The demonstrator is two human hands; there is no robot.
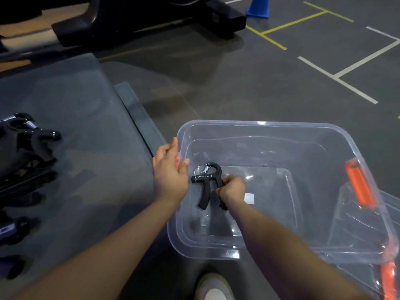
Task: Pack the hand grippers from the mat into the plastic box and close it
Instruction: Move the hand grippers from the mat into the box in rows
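Observation:
A clear plastic box point(259, 126) with orange latches stands open on the floor at the right. Inside it, my right hand point(231, 190) is shut on one handle of a black hand gripper point(206, 182), held low over the box's bottom. My left hand point(170, 172) hovers open at the box's left rim, fingers spread, holding nothing. On the grey mat point(86, 126) at the left lies a pile of several black hand grippers point(28, 144), with more dark ones point(13, 230) near the lower left edge.
The clear lid point(389, 213) with an orange latch lies under the box's right side. A black exercise machine base point(151, 20) stands at the back. A blue cone point(258, 7) sits on the taped floor. My shoe point(213, 286) is below the box.

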